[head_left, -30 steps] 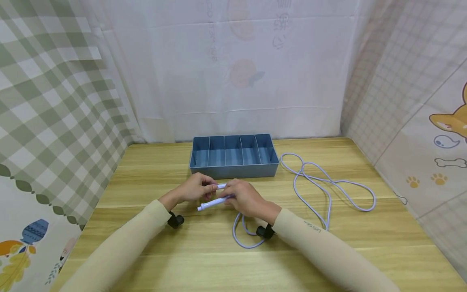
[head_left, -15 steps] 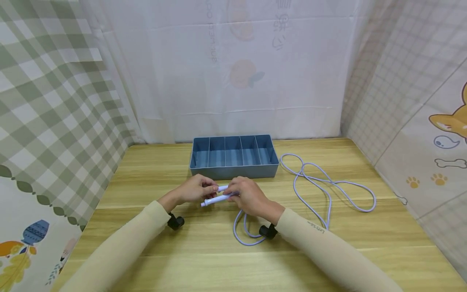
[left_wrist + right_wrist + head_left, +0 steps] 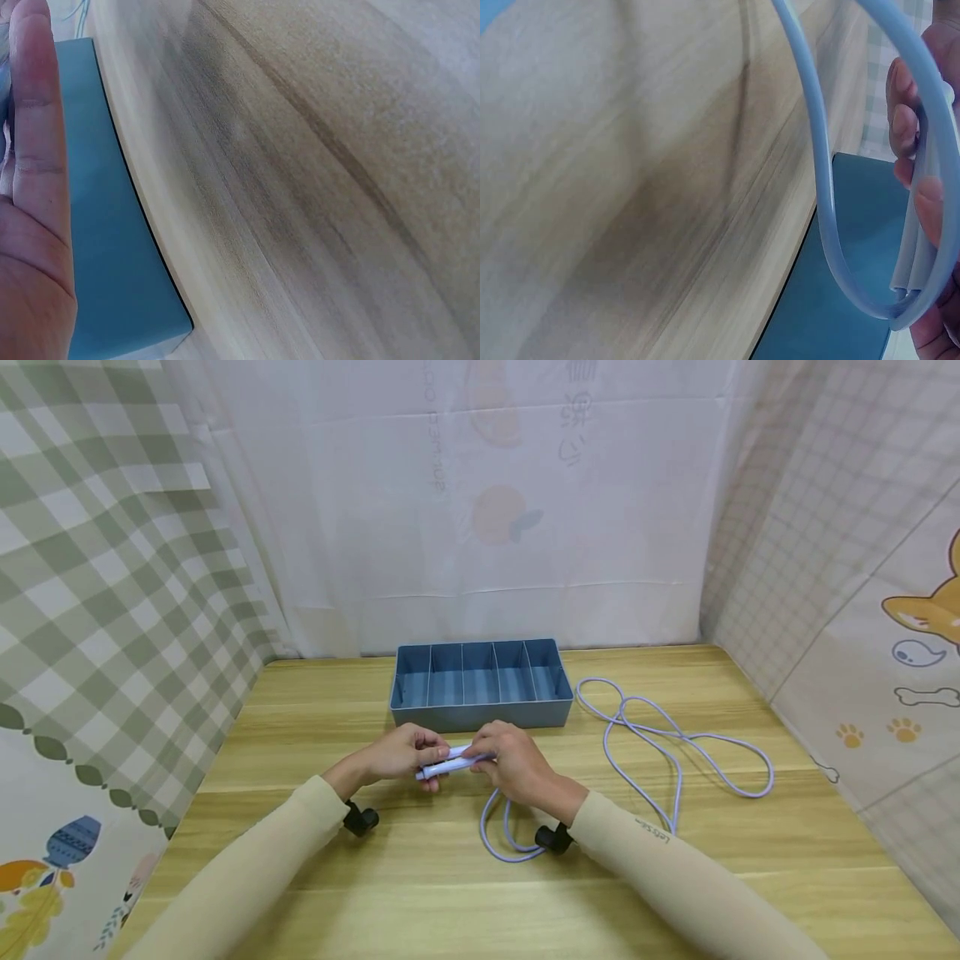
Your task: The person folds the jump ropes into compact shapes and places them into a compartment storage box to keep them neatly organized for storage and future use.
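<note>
A lavender jump rope's two handles (image 3: pixel 450 766) lie side by side between my hands, over the table in front of the divided box. My left hand (image 3: pixel 401 752) pinches them near their left ends. On the right, my right hand (image 3: pixel 513 766) grips the ends where the cord comes out. The right wrist view shows both handles (image 3: pixel 917 251) close together, with a loop of cord (image 3: pixel 819 150) hanging from them. In the left wrist view, the left hand (image 3: pixel 39 180) fills the left edge and mostly hides the handles.
A blue-grey box (image 3: pixel 480 717) with several compartments stands behind the hands. The rest of the cord (image 3: pixel 678 735) lies looped on the wooden table (image 3: pixel 420 893) to the right. Checked cloth (image 3: pixel 135 543) hangs at the left, and pale sheets (image 3: pixel 615 527) stand behind.
The front handle has come up and back against the other one, and its left end now lies at the left fingers. The right hand has shifted slightly.
</note>
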The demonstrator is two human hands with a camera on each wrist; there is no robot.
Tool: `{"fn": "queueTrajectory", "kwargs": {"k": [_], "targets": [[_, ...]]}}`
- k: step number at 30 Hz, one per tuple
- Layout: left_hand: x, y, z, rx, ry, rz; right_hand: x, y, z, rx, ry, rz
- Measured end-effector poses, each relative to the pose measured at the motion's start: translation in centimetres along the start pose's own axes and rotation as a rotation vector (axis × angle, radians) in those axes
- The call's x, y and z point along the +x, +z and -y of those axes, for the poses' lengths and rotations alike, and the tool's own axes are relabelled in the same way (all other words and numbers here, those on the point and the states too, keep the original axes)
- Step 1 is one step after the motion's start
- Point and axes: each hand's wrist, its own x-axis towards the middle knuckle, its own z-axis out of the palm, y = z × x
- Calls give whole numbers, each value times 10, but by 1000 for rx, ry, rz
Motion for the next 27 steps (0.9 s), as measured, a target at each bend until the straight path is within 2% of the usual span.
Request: {"fn": "queueTrajectory", "kwargs": {"k": [11, 27], "targets": [[-1, 3, -3, -102, -47, 96, 0, -1, -4, 9, -6, -35], [4, 12, -4, -33, -35, 23, 0, 3, -10, 10, 44, -103]]}}
